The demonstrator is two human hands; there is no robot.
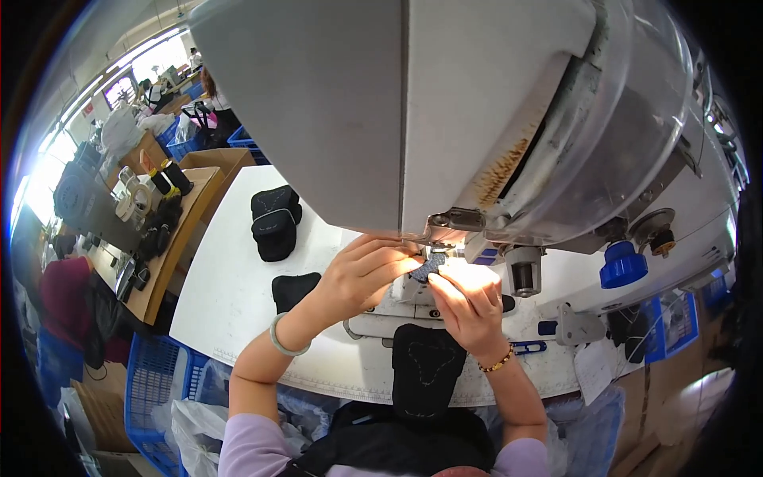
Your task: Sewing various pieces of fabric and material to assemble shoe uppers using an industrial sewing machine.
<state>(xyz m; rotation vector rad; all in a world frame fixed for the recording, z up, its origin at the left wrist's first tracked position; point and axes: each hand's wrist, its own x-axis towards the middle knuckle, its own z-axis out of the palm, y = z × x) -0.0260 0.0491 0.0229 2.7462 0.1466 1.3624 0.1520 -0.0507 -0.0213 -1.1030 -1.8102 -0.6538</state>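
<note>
Both sets of fingers (413, 258) are pinched close on a small dark patterned fabric piece (427, 266), held right under the sewing machine (445, 119) needle. The left hand (358, 274) steadies it, and the right hand (469, 306) grips its near edge. Best keep it flat, fingertips clear of the needle. A black stitched panel (423, 366) hangs off the white worktop (230, 302) below.
</note>
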